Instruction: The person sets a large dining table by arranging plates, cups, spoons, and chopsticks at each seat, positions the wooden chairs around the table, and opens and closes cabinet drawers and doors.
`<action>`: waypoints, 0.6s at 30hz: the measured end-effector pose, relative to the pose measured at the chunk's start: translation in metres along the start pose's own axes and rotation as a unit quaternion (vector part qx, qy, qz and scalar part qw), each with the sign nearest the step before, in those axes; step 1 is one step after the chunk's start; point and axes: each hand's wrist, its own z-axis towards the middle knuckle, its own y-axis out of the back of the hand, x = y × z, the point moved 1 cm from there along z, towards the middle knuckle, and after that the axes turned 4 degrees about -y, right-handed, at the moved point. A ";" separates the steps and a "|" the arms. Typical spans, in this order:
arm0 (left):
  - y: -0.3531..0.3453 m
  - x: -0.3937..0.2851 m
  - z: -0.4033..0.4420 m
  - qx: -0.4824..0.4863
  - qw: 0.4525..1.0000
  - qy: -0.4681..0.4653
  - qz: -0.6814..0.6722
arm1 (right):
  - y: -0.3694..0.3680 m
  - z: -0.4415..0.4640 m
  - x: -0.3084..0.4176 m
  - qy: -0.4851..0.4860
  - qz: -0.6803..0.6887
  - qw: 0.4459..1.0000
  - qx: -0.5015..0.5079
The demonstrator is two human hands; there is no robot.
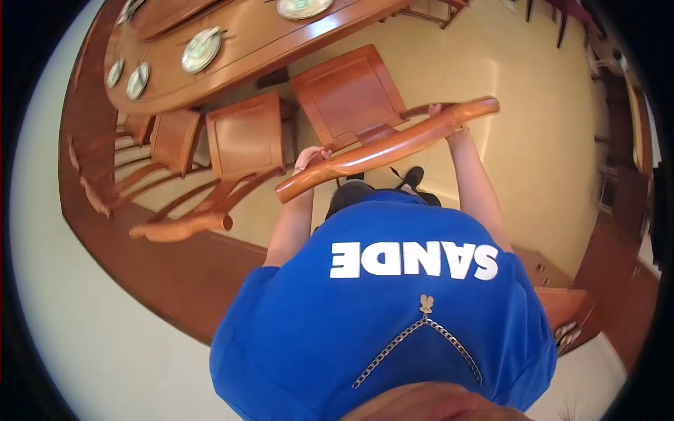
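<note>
In the head view a reddish-brown wooden chair (351,98) stands in front of me, its seat toward the table and its thick curved top rail (386,151) close to my body. My left hand (309,158) is closed round the rail near its left end, some fingers showing above the wood. Toward the other end, my right hand (453,125) grips the same rail from beneath, with a fingertip visible over the top. Much of both palms is hidden by the rail.
A large wooden table (260,52) carries several plates (202,50) at the upper left. Another matching chair (246,133) stands just left of mine, with more beyond it. Dark wooden furniture lines the right side. My dark shoes (414,175) are on the tan floor (449,70).
</note>
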 end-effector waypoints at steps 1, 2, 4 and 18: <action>-0.075 -0.022 -0.023 -0.008 0.973 0.211 -0.096 | -0.027 -0.029 0.025 -0.001 -0.009 0.999 -0.048; -0.114 -0.025 -0.036 -0.004 0.968 0.238 -0.080 | -0.061 -0.063 0.055 -0.003 -0.018 0.995 -0.095; -0.156 -0.017 -0.052 0.012 0.989 0.112 0.099 | -0.064 -0.075 0.059 -0.039 0.304 0.937 -0.165; -0.146 0.045 0.070 -0.112 0.868 0.199 0.441 | 0.020 -0.455 -0.140 -0.389 0.001 0.693 -0.608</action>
